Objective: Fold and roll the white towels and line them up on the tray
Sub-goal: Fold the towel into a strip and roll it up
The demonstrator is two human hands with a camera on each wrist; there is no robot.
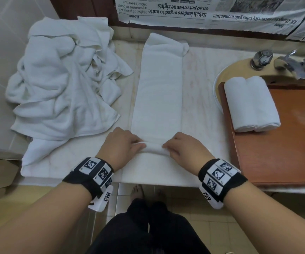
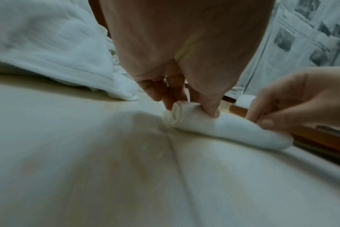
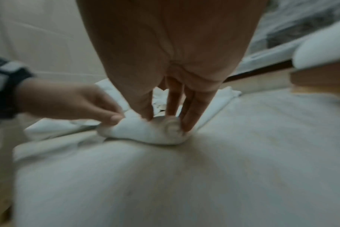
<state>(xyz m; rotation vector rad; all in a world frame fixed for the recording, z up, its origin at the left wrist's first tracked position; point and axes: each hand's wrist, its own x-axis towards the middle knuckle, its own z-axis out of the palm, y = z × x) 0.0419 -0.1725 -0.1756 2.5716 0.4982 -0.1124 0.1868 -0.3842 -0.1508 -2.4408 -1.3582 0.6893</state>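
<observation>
On the table (image 1: pixel 199 110), the left hand (image 1: pixel 123 143) and right hand (image 1: pixel 182 149) pinch the towel's (image 1: pixel 159 92) rolled near end; the right grip looks blurred. Two rolls (image 1: pixel 251 105) lie on the tray (image 1: pixel 285 147).

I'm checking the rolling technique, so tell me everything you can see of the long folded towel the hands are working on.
The long folded white towel is soft terry cloth, folded into a narrow strip that lies flat on the pale marble counter, running away from the person. Its near end is curled into a small tight roll, pinched by the left hand and right hand.
</observation>
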